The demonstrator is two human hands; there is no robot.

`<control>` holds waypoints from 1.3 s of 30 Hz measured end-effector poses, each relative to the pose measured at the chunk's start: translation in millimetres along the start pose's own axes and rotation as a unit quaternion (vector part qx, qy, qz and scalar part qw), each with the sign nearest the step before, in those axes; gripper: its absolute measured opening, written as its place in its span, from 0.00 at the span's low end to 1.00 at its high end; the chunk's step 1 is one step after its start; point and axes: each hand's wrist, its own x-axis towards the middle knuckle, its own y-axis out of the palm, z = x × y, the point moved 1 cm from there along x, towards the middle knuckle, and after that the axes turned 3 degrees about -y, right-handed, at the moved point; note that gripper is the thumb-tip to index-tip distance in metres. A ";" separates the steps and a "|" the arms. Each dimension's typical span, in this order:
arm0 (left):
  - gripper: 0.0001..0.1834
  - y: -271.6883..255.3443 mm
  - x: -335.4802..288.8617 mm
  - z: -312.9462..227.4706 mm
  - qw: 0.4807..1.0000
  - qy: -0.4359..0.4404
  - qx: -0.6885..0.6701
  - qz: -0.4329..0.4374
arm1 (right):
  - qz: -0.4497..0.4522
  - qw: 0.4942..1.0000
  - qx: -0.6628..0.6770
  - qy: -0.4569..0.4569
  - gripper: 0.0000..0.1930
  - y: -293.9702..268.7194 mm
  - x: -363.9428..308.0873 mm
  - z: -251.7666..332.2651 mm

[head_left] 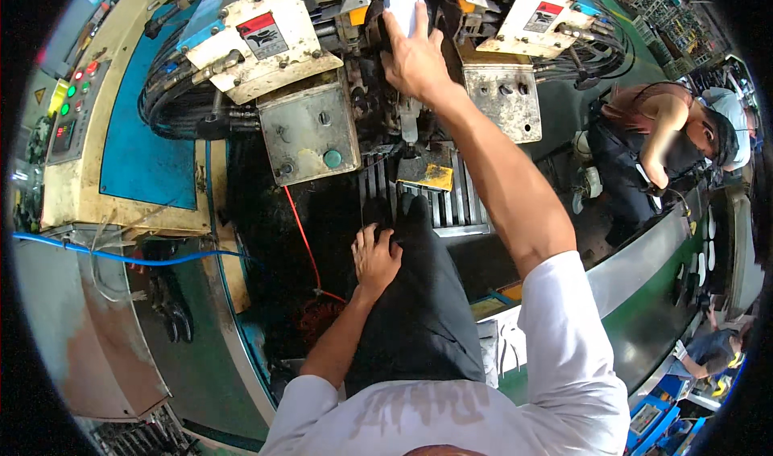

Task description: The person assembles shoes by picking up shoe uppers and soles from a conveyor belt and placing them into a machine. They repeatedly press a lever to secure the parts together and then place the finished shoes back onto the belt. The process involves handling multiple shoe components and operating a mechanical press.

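A narrow white piece (400, 7), shaped like an insole or shoe upper, sits in the middle of the machine at the top of the view; its far end is cut off. Over its near end reaches my right hand (417, 63), two fingers stretched forward and apart, their tips touching or just above the white surface. I cannot see it gripping anything. My left hand (375, 263) rests on my dark-trousered thigh (419, 295), fingers spread and holding nothing.
Metal guards (258, 41) with hoses flank the machine's centre. Below the left guard is a grey switch box (308, 130). A button panel (76, 110) stands at left. A blue hose (137, 256) crosses there. At right, a co-worker (652, 134) bends beside a metal-edged bench (628, 275).
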 end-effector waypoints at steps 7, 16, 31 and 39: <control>0.18 6.1 1.1 7.9 1.000 0.005 -0.012 0.016 | 0.026 0.999 -0.015 0.024 0.43 -6.1 28.4 5.0; 0.19 10.1 -3.2 3.9 0.999 0.054 -0.003 -0.003 | 0.114 0.983 0.067 0.127 0.46 -62.3 46.6 31.3; 0.17 12.8 -3.1 7.5 0.999 0.011 0.011 0.040 | -0.064 0.972 0.168 0.151 0.30 -28.1 -412.2 21.2; 0.19 32.1 -1.8 49.8 0.994 0.092 0.047 0.028 | 0.047 0.807 -0.212 0.549 0.28 -202.2 -899.9 -13.9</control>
